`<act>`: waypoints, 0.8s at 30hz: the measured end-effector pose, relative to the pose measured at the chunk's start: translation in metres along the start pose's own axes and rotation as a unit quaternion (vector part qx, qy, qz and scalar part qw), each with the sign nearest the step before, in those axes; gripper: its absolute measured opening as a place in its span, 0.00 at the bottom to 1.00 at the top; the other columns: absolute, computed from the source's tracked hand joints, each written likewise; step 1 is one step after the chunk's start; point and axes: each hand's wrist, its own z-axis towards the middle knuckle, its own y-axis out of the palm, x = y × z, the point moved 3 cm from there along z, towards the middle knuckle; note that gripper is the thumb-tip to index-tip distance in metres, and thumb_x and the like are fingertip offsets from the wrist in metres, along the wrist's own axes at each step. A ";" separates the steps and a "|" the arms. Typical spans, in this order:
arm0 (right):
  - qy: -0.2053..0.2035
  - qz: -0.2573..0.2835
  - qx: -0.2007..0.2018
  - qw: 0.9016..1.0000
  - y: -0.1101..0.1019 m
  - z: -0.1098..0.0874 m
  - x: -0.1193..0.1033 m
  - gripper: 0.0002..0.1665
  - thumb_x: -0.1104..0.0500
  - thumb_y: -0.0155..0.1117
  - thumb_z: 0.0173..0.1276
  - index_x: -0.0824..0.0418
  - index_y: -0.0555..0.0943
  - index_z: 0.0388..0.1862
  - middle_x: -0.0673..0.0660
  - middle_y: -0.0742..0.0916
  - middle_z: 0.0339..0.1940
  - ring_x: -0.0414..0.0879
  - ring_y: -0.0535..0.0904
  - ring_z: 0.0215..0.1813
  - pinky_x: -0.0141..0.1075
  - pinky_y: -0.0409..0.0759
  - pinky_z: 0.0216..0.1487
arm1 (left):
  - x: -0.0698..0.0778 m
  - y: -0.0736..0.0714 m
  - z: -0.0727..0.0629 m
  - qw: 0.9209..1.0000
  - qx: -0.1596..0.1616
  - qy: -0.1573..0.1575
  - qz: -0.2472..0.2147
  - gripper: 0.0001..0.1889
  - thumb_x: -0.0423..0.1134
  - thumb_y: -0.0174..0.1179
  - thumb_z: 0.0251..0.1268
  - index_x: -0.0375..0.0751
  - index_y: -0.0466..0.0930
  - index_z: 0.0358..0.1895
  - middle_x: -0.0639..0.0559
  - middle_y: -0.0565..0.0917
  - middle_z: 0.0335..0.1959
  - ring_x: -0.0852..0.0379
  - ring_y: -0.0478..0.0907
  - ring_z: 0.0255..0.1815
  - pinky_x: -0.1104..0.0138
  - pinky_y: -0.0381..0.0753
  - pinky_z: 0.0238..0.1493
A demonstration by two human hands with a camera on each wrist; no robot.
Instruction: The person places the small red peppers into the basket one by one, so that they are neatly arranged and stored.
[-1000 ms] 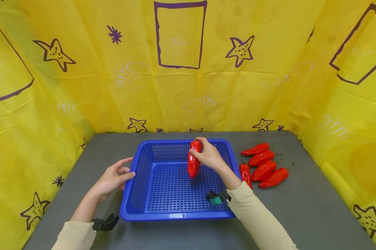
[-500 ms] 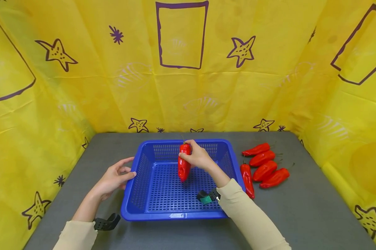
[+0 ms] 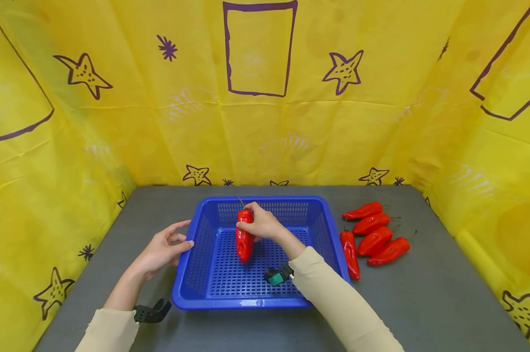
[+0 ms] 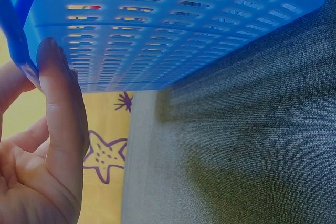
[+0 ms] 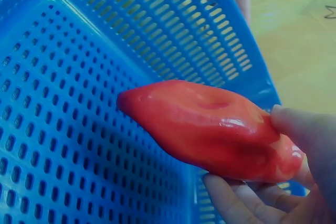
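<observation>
A red pepper (image 3: 244,239) hangs tip down over the left half of a blue plastic basket (image 3: 247,304). My right hand (image 3: 265,225) pinches it near the stem end between thumb and fingers. In the right wrist view the pepper (image 5: 199,127) is held above the slotted basket floor (image 5: 58,114), apart from it. My left hand (image 3: 164,249) holds the basket's left rim, thumb on the rim and fingers on the outside. The left wrist view shows the thumb (image 4: 58,93) against the rim, beside the slotted wall (image 4: 121,30).
Several more red peppers (image 3: 375,239) lie on the grey tabletop (image 3: 432,298) to the right of the basket, one close along its right side. Yellow cloth (image 3: 265,127) with purple drawings encloses the table at the back and sides.
My right hand has carried the pepper leftward and slightly down across the basket. The left hand keeps its hold on the rim.
</observation>
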 end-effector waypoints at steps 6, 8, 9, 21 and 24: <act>0.007 0.006 -0.023 1.000 0.014 0.008 0.002 0.32 0.54 0.65 0.60 0.60 0.64 0.59 0.65 0.78 0.49 0.52 0.82 0.35 0.46 0.83 0.28 | 0.000 0.000 0.001 1.000 0.003 -0.004 0.008 0.37 0.41 0.63 0.58 0.46 0.54 0.69 0.37 0.77 0.42 0.47 0.82 0.32 0.54 0.83 0.32; 0.006 0.006 -0.027 1.000 0.017 0.010 0.002 0.32 0.55 0.66 0.59 0.61 0.65 0.59 0.64 0.78 0.48 0.51 0.82 0.34 0.46 0.83 0.27 | 0.001 0.000 0.000 1.000 0.004 -0.004 0.009 0.37 0.41 0.63 0.58 0.45 0.54 0.69 0.37 0.77 0.41 0.47 0.82 0.32 0.53 0.83 0.32; 0.006 0.007 -0.029 1.000 0.019 0.011 0.001 0.32 0.55 0.66 0.59 0.61 0.65 0.58 0.64 0.79 0.47 0.51 0.82 0.33 0.46 0.83 0.27 | 0.001 0.000 0.000 1.000 0.005 -0.004 0.009 0.37 0.40 0.62 0.58 0.45 0.54 0.69 0.37 0.77 0.41 0.47 0.82 0.32 0.53 0.83 0.32; 0.016 -0.014 -0.063 0.998 0.035 0.018 0.004 0.31 0.54 0.67 0.58 0.60 0.66 0.57 0.63 0.78 0.47 0.51 0.81 0.37 0.42 0.83 0.27 | 0.001 0.000 0.000 1.000 0.002 -0.007 0.003 0.37 0.41 0.62 0.59 0.45 0.53 0.69 0.37 0.77 0.41 0.46 0.82 0.33 0.52 0.83 0.32; 0.020 -0.032 -0.077 0.996 0.038 0.018 0.002 0.31 0.52 0.67 0.58 0.61 0.66 0.57 0.62 0.79 0.47 0.50 0.81 0.38 0.41 0.84 0.27 | 0.002 -0.001 0.000 1.000 0.002 -0.007 0.004 0.37 0.41 0.62 0.59 0.45 0.53 0.69 0.37 0.76 0.42 0.47 0.82 0.33 0.52 0.83 0.33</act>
